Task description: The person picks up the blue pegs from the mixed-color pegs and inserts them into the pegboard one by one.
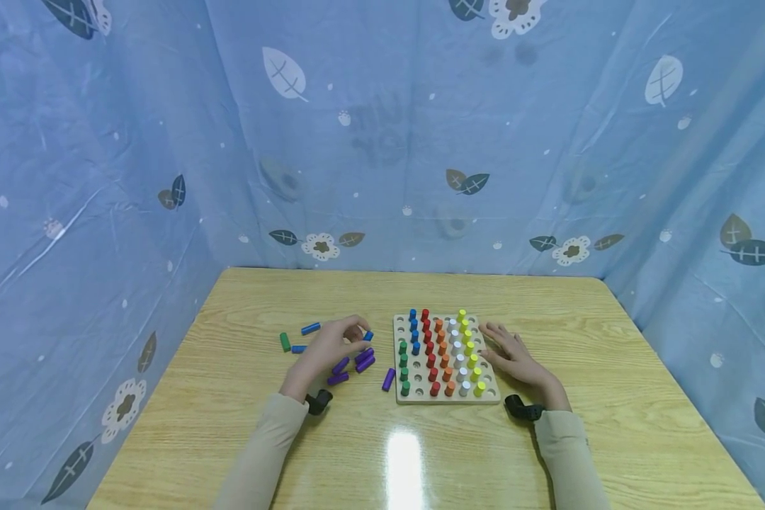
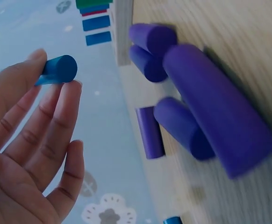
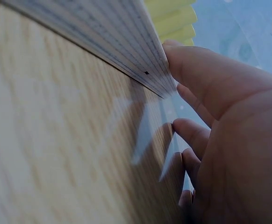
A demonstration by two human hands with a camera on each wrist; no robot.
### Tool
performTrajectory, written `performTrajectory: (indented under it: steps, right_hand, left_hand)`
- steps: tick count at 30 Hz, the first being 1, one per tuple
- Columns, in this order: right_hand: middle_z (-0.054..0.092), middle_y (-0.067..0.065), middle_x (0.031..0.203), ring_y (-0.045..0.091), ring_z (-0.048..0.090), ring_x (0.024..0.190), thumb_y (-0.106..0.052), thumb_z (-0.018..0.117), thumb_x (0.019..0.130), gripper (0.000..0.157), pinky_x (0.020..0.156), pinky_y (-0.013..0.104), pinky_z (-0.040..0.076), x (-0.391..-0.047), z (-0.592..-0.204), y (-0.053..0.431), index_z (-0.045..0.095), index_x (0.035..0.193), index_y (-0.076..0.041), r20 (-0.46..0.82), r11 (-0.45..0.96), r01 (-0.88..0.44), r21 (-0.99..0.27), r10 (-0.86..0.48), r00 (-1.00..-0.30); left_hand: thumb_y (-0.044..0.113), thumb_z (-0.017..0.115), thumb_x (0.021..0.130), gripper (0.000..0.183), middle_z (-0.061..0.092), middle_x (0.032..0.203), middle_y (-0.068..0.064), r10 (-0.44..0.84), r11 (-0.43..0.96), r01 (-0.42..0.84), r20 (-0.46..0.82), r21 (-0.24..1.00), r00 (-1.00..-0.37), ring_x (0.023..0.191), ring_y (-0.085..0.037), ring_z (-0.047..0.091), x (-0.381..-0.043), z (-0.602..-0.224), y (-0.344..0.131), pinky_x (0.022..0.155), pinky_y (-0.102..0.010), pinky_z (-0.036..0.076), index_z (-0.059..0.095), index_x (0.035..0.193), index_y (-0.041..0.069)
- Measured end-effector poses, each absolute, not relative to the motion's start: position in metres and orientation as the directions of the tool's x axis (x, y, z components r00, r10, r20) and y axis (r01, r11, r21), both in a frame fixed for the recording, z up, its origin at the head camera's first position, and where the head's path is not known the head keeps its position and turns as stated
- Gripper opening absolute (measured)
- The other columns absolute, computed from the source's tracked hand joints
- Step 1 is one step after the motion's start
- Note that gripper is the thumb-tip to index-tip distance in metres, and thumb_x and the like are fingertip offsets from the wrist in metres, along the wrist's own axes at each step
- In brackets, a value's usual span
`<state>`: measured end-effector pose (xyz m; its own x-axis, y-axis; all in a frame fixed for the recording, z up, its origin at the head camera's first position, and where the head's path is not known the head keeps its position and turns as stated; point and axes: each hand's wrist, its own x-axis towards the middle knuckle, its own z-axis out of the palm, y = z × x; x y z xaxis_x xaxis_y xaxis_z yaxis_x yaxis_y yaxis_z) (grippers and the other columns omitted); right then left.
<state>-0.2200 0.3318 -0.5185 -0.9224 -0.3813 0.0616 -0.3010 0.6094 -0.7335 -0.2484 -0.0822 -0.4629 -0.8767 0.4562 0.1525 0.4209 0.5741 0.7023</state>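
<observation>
My left hand (image 1: pixel 329 347) pinches a short blue peg (image 2: pixel 60 69) between thumb and fingertips, above the table left of the pegboard. The wooden pegboard (image 1: pixel 448 399) carries upright rows of green, blue, red, orange, white and yellow pegs. At the board's right edge lies my right hand (image 1: pixel 516 360), fingers spread and relaxed; in the right wrist view its thumb (image 3: pixel 192 63) is right at the board's side, near the yellow pegs (image 3: pixel 175 23). Several purple pegs (image 2: pixel 215 105) lie on the table below and beside the left hand.
A single purple peg (image 1: pixel 389 380) lies close to the board's left side. Further left on the table (image 1: pixel 357 453) are a green peg (image 1: pixel 285 341) and two blue pegs, one (image 1: pixel 310 329) behind the other. A patterned blue curtain (image 1: pixel 382 177) surrounds the table's back and sides.
</observation>
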Motion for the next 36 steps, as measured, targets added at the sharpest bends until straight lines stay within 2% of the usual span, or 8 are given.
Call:
performTrajectory:
  steps: [12, 21, 36]
  right_hand:
    - [0.012, 0.023, 0.152, 0.044, -0.003, 0.139, -0.022, 0.052, 0.095, 0.059, 0.105, 0.062, -0.010, -0.217, -0.519, 0.328, 0.027, 0.146, -0.007, 0.074, 0.611, -0.304, -0.731, -0.372, -0.925]
    - [0.014, 0.026, 0.150, 0.047, -0.001, 0.137, -0.018, 0.052, 0.095, 0.056, 0.104, 0.063, -0.009, -0.218, -0.519, 0.328, 0.029, 0.145, -0.005, 0.101, 0.611, -0.324, -0.723, -0.370, -0.923]
    - [0.015, 0.026, 0.150, 0.047, 0.000, 0.137, -0.018, 0.053, 0.095, 0.056, 0.104, 0.064, -0.008, -0.219, -0.517, 0.329, 0.030, 0.144, -0.005, 0.103, 0.613, -0.328, -0.718, -0.372, -0.922]
  left_hand:
    - [0.026, 0.068, 0.085, 0.019, 0.062, 0.084, 0.011, 0.512, 0.545, 0.460, 0.157, 0.701, -0.845, 0.079, -0.006, 0.059, -0.251, -0.458, -0.061, 0.071, -0.027, 0.049, 0.062, 0.103, 0.023]
    - [0.029, 0.063, 0.089, 0.033, 0.065, 0.095, 0.006, 0.551, 0.532, 0.505, 0.175, 0.680, -0.816, 0.086, -0.009, 0.060, -0.252, -0.458, -0.048, 0.075, -0.029, 0.050, 0.062, 0.119, 0.016]
    - [0.031, 0.064, 0.088, 0.030, 0.066, 0.096, 0.007, 0.571, 0.486, 0.509, 0.183, 0.711, -0.800, 0.087, -0.008, 0.061, -0.251, -0.455, -0.027, 0.075, -0.028, 0.050, 0.063, 0.114, 0.017]
